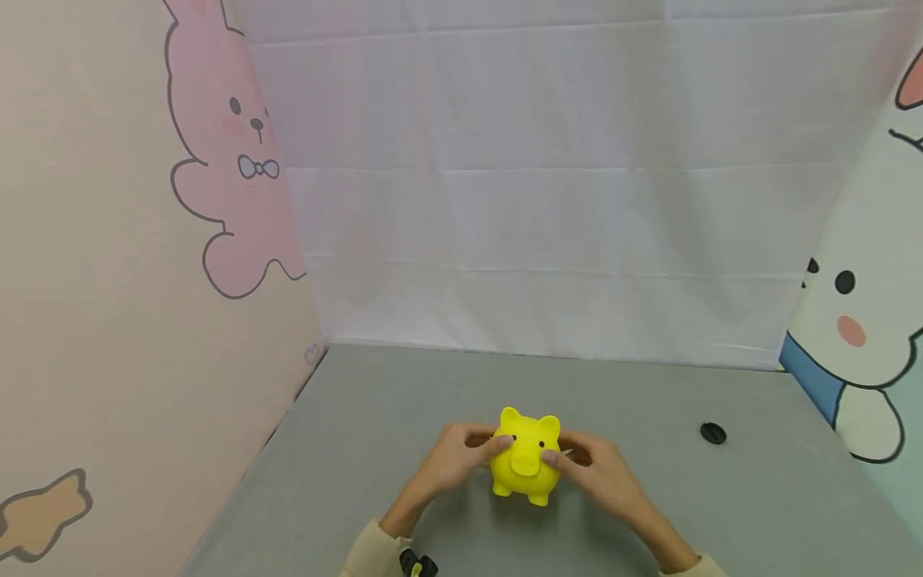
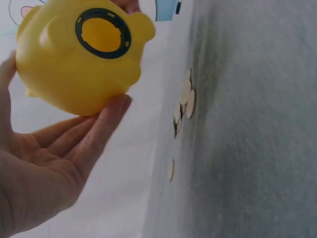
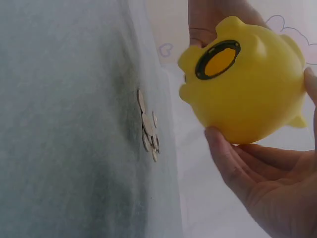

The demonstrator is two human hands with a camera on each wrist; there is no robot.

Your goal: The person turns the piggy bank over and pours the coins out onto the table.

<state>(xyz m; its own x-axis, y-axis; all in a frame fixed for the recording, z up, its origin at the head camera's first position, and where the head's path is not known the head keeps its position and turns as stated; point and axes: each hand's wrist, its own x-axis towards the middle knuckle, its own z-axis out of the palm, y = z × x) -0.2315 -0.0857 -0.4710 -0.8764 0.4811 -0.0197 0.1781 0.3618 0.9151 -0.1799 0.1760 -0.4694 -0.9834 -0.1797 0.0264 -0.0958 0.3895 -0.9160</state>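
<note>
A yellow piggy bank (image 1: 526, 441) is held between both hands, its snout toward the head camera. My left hand (image 1: 454, 458) grips one side, thumb on the face beside an eye. The right hand (image 1: 602, 473) grips the other side, its thumb beside the snout. Both wrist views show the bank raised off the table, with a round black-rimmed opening (image 2: 126, 37) in its underside, uncovered. Several coins (image 3: 147, 124) lie on the table under the bank, some overlapping; the head view does not show them. To the right lies a black round cap (image 1: 713, 433).
The grey table (image 1: 404, 385) ends at a white cloth backdrop (image 1: 534, 200). A wall with a pink rabbit drawing (image 1: 223, 184) bounds the left side, and one with a white cartoon animal (image 1: 858, 320) bounds the right.
</note>
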